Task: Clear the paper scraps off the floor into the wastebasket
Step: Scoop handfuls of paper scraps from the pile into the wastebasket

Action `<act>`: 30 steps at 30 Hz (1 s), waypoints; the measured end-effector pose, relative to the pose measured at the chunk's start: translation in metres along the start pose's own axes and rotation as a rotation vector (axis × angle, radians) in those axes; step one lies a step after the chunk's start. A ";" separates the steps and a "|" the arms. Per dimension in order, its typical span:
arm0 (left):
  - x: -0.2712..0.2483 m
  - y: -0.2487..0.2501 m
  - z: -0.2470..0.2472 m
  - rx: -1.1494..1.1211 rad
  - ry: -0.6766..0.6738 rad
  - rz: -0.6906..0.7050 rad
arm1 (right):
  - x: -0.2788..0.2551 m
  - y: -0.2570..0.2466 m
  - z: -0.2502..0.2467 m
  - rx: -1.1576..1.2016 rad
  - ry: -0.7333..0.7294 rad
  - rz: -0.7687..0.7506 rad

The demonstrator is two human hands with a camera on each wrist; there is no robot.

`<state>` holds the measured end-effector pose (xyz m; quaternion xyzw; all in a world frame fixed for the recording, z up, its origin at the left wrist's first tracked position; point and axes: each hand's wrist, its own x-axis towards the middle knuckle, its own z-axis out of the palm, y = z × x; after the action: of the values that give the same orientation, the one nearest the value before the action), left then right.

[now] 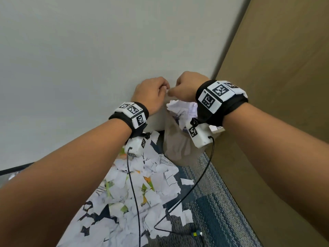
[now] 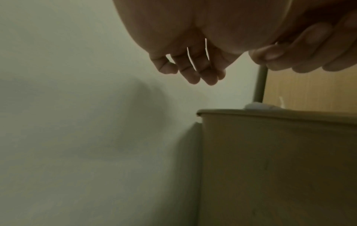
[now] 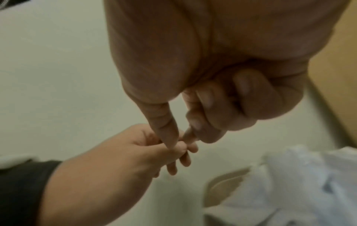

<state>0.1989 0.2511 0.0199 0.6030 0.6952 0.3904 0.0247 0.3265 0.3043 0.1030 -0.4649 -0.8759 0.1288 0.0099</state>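
Both hands are hovering together just above the wastebasket, a tan bin standing in the corner where the pale wall is meeting a brown wooden panel. The left hand is curling its fingers loosely downward, bunched close together, and the wrist views are showing nothing inside them. The right hand is folding its outer fingers into the palm while its thumb and forefinger are reaching out to touch the left hand's fingertips; whether a small scrap is being pinched between the two hands cannot be told, since that spot is too blurred.

Crumpled white paper is piling up in the wastebasket's mouth, rising over its rim directly under the hands. The paper scraps are lying in a wide, thick spread on the blue-grey carpet in front of the wastebasket, reaching right up to its base, some white and some showing green or orange print. Two black cables are hanging from the wrist cameras and trailing over the scraps in front of the wastebasket.
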 end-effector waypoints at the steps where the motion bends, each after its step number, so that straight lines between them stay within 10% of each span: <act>1: -0.005 -0.006 -0.006 0.017 0.010 -0.007 | -0.002 -0.011 0.005 0.027 -0.004 -0.028; 6: -0.052 -0.058 -0.042 0.127 -0.063 -0.187 | -0.012 -0.062 0.057 -0.002 -0.153 -0.136; 15: -0.215 -0.156 -0.051 0.563 -0.829 -0.428 | -0.063 -0.064 0.208 -0.370 -0.710 -0.204; 26: -0.363 -0.210 -0.079 0.641 -0.664 -1.034 | -0.097 -0.085 0.280 -0.473 -0.734 -0.180; 30: -0.366 -0.201 -0.066 0.581 -0.646 -0.963 | -0.084 -0.108 0.286 -0.319 -0.747 -0.261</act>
<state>0.0998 -0.0900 -0.2091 0.2932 0.9226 -0.0695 0.2409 0.2477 0.1161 -0.1391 -0.2671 -0.8798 0.1490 -0.3640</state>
